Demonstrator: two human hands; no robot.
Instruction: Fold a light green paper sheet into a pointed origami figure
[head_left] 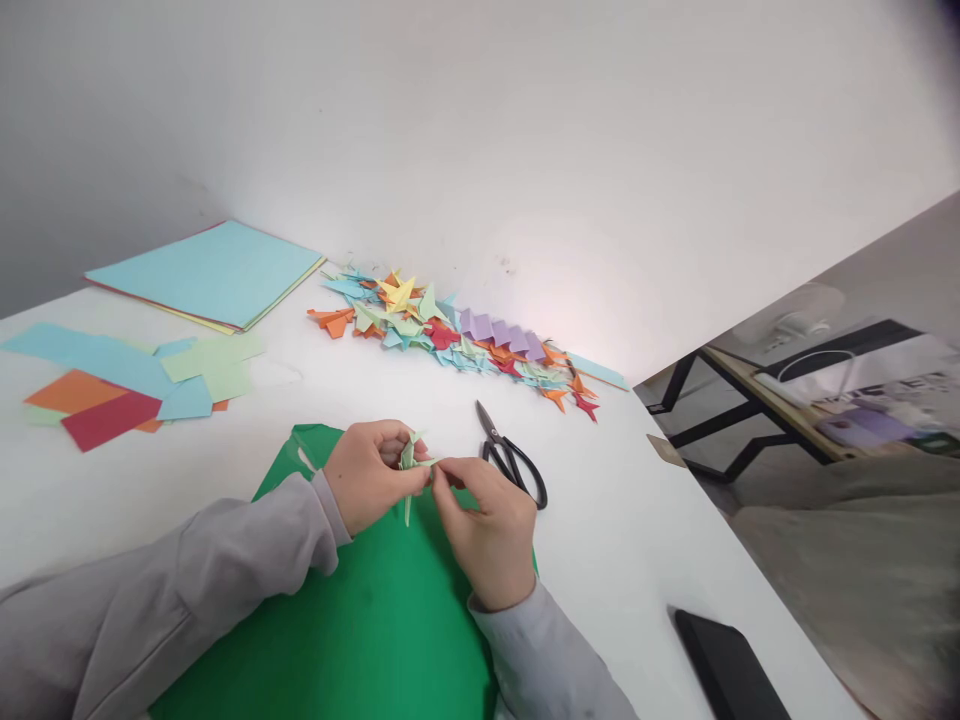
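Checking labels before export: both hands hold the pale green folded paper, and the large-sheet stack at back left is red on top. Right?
Colour's wrong: the large-sheet stack at back left is light blue on top, per the head view. The left hand and right hand do hold the pale green folded paper.

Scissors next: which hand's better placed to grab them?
Probably the right hand: the scissors lie just beyond it, on its side. The left hand is farther off, across the folded green paper. Both hands have fingers on that paper, though.
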